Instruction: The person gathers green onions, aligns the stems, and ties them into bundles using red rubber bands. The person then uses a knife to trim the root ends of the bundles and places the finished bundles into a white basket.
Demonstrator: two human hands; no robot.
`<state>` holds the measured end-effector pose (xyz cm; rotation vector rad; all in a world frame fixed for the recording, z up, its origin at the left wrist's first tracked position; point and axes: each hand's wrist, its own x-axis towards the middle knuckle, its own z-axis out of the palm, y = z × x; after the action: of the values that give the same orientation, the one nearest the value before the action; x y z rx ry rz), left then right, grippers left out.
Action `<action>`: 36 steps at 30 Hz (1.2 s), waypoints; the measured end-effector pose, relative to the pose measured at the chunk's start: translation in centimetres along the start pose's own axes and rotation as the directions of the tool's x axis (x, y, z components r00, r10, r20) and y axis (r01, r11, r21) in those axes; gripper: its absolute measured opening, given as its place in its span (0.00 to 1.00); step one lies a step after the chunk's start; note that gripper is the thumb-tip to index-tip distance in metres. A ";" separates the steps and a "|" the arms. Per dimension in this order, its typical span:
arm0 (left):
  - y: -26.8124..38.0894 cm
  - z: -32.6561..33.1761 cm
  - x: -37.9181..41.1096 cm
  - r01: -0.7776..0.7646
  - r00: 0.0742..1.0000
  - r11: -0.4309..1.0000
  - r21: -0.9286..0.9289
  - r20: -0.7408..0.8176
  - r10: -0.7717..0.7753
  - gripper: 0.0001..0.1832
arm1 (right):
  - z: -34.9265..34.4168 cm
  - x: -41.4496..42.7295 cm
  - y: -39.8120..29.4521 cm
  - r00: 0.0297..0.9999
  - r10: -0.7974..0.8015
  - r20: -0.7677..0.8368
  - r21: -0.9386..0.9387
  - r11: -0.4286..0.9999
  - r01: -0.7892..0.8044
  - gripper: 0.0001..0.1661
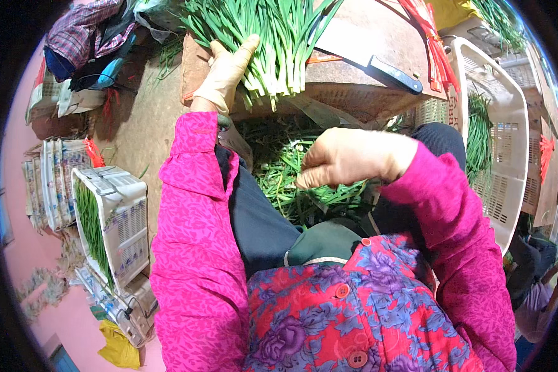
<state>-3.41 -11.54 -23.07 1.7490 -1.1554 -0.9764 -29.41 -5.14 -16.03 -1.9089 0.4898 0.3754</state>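
Observation:
A bundle of green leafy stalks (279,51), which look like garlic chives, lies on a wooden board (353,72) with its pale cut ends towards me. My left hand (225,69), in a pale glove, grips the bundle's left side, thumb over the stalks and the other fingers partly hidden. My right hand (353,156), gloved too, hangs with curled fingers above a heap of green trimmings (288,181) between my knees. Its palm is turned away, so I cannot see whether it holds anything. To the bundle's right lies a broad-bladed knife (393,74) with a black handle.
Red ties (435,51) hang over the board's right edge. A white plastic crate (495,200) with green stalks stands at my right. On the left, another crate (125,223) holds greens, near stacked crates (65,176). A yellow cloth or bag (118,344) lies at lower left.

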 end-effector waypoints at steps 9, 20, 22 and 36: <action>0.2 0.2 0.2 -0.059 0.998 0.998 0.011 0.039 0.059 0.47 | 2.2 7.7 2.7 0.964 -0.090 -0.249 0.233 0.961 0.150 0.24; 1.6 0.8 -0.9 -0.036 0.989 0.984 -0.173 0.132 0.059 0.63 | 2.2 7.9 4.6 0.960 0.121 -0.254 0.956 0.179 0.231 0.28; 1.3 0.8 -0.4 -0.076 0.992 0.994 -0.082 0.093 0.084 0.66 | 2.3 9.3 5.5 0.948 0.033 -0.316 0.948 0.054 0.314 0.24; 0.5 0.7 -0.1 -0.139 0.989 0.990 0.014 0.048 0.138 0.65 | 3.7 8.2 5.4 0.970 0.086 -0.229 0.486 0.873 0.037 0.11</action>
<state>-4.26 -11.76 -22.86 1.6428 -1.3010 -0.9301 -25.09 -4.83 -25.59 -1.4567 0.7003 0.0184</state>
